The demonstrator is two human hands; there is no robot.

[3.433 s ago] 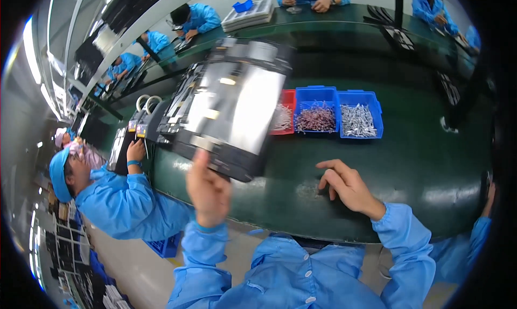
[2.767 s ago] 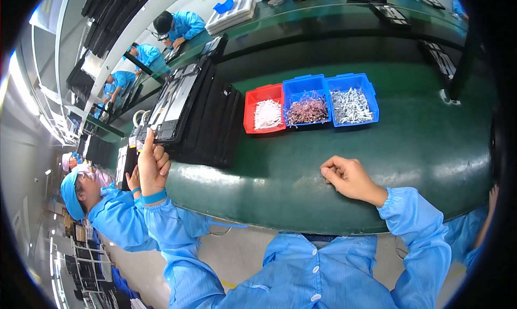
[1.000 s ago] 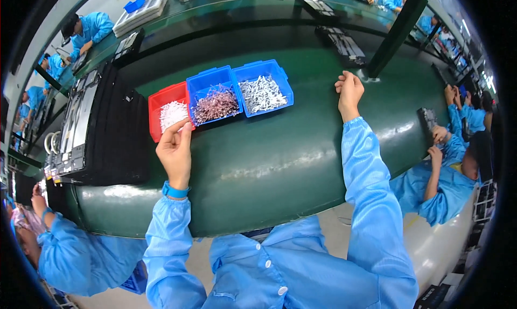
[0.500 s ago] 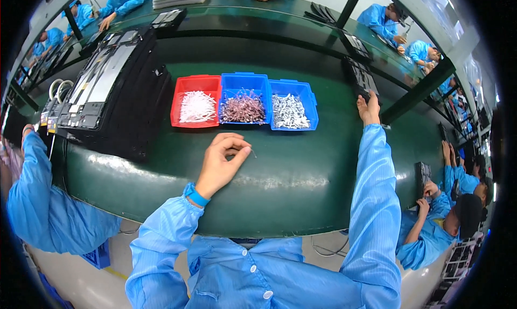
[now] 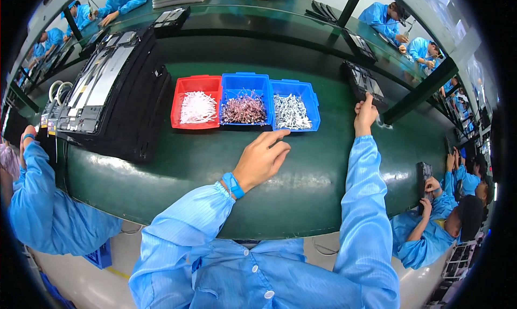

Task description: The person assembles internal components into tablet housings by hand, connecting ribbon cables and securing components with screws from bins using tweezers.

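Note:
My left hand (image 5: 262, 159) is over the table in front of the bins, its index finger and thumb apart and pointing right. Its fingertips are close to the front edge of the right blue bin (image 5: 314, 100), which holds small white and dark pieces. Nothing shows between those fingers. At the right, my right hand (image 5: 366, 117) has its fingers closed at the near end of a flat black electronic device (image 5: 360, 78) with exposed inner parts. The middle blue bin (image 5: 228, 82) holds reddish wired pieces; the red bin (image 5: 176, 107) holds white ones.
A tall stack of similar opened black devices (image 5: 102, 83) stands at the left. A dark frame post (image 5: 417, 93) rises beside my right hand. A raised shelf edge (image 5: 258, 34) crosses behind the bins. Co-workers in blue sit on both sides and across, one (image 5: 431, 228) close at right.
My left hand has moved right toward the right blue bin, and its pinch has loosened; the thin piece at its fingertips no longer shows. My right hand's fingers have curled at the device's near end.

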